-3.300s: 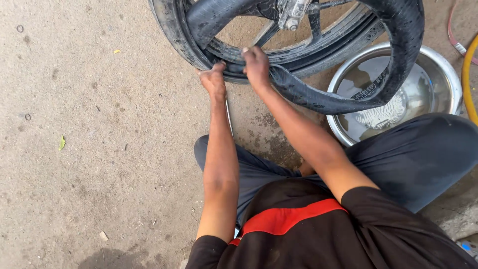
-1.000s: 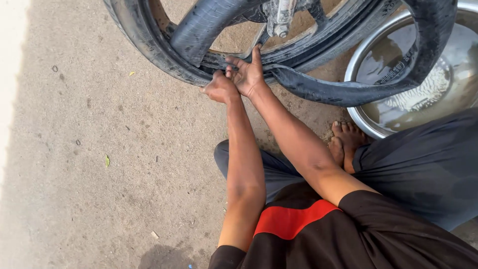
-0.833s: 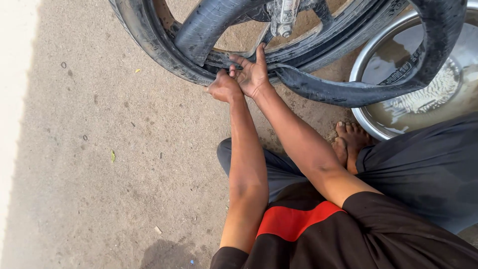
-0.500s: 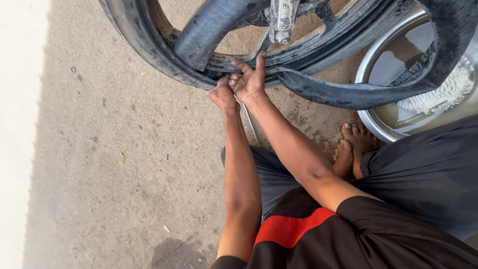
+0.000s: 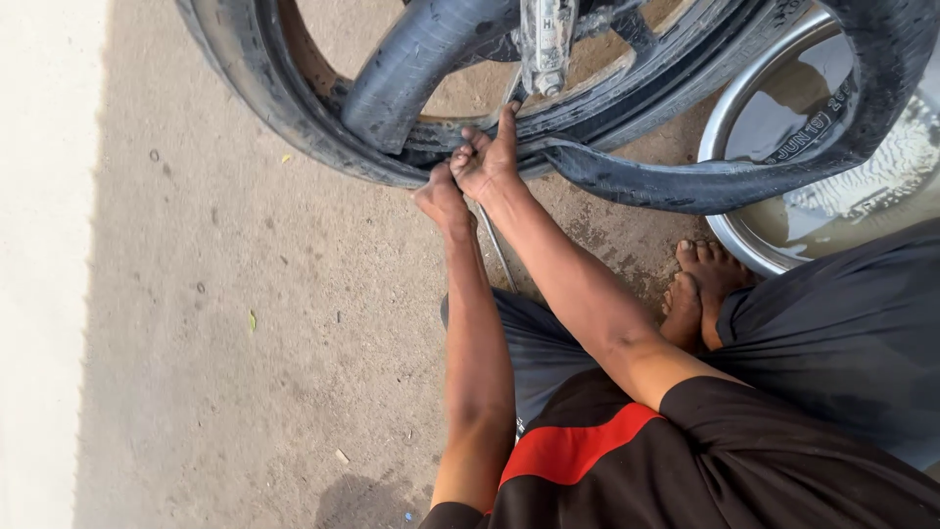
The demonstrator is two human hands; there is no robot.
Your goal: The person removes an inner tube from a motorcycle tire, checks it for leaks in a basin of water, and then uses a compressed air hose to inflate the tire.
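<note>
Pressing against the near edge of the wheel (image 5: 323,127), both hands sit side by side where the black tyre (image 5: 245,88) meets the rim. The right hand (image 5: 487,157) has its fingers curled and closed on the tyre's edge, with the thumb stretched up toward the hub. The left hand (image 5: 443,196) is just beside it, touching it, closed into a fist; what it grips is hidden, though a thin metal rod (image 5: 497,250) runs down from under it, so it may be holding that. A loose black rubber tube (image 5: 705,181) hangs out of the wheel to the right of the hands and curves up over a round metal basin (image 5: 744,245) holding water. Between the basin and the person's dark trousers, two bare feet (image 5: 700,289) rest on the concrete ground (image 5: 245,323), which lies bare on the wheel's near left side.
</note>
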